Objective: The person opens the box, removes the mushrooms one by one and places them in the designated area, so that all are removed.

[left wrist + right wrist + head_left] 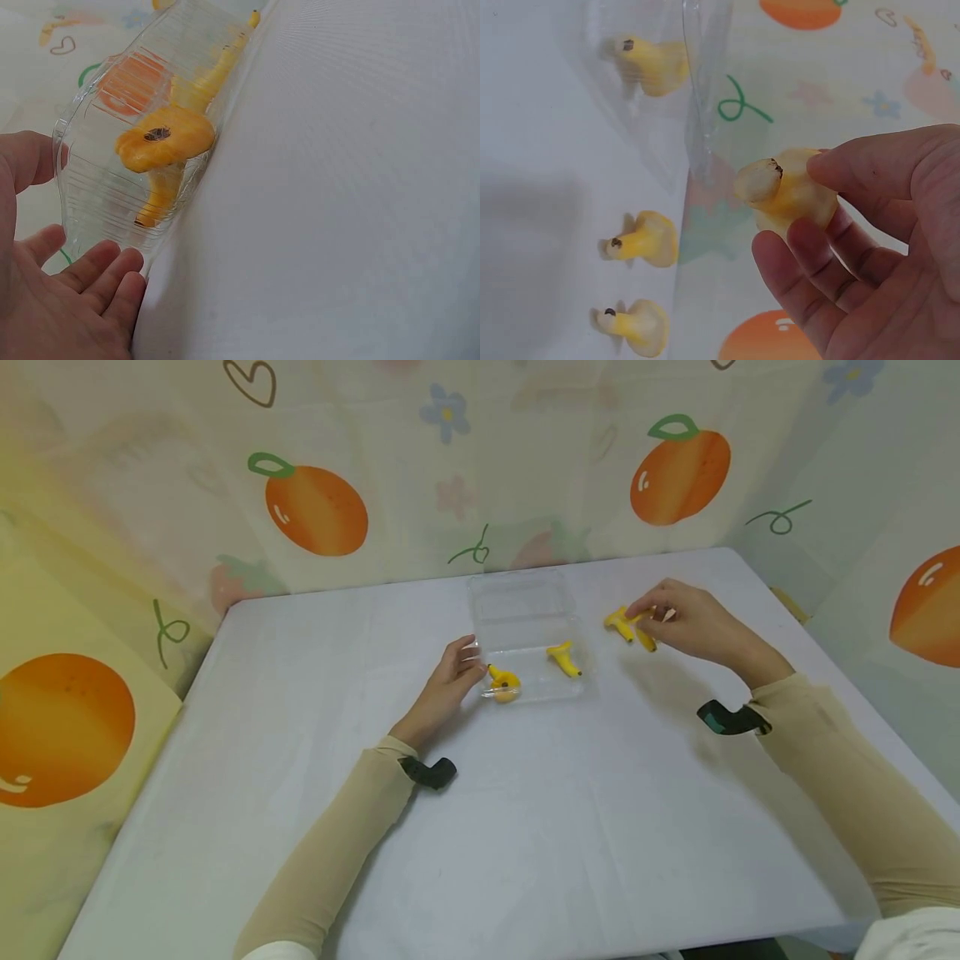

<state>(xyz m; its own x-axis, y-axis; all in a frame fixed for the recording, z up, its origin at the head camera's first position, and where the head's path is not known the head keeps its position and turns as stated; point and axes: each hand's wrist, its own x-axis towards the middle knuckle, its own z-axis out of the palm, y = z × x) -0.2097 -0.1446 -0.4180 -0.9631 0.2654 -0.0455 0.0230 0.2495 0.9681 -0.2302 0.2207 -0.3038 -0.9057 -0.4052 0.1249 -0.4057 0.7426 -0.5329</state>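
My right hand point(693, 622) pinches a yellow trumpet-shaped mushroom point(799, 191) between thumb and fingers, above the table's right part. Close below it, two similar mushrooms lie on the cloth: one mushroom point(618, 623) and another mushroom point(647, 641). In the middle stands a clear plastic box point(525, 639) with its lid raised at the back. Inside are a mushroom with a dark-centred cap point(166, 139) at the left and another yellow mushroom point(564, 658) at the right. My left hand point(450, 677) touches the box's left side, its fingers loosely extended.
A white cloth covers the table point(480, 843). Behind it hangs a curtain point(525, 468) printed with oranges and flowers. Black wrist devices stick out from both sleeves, one on the left point(429, 772) and one on the right point(731, 718).
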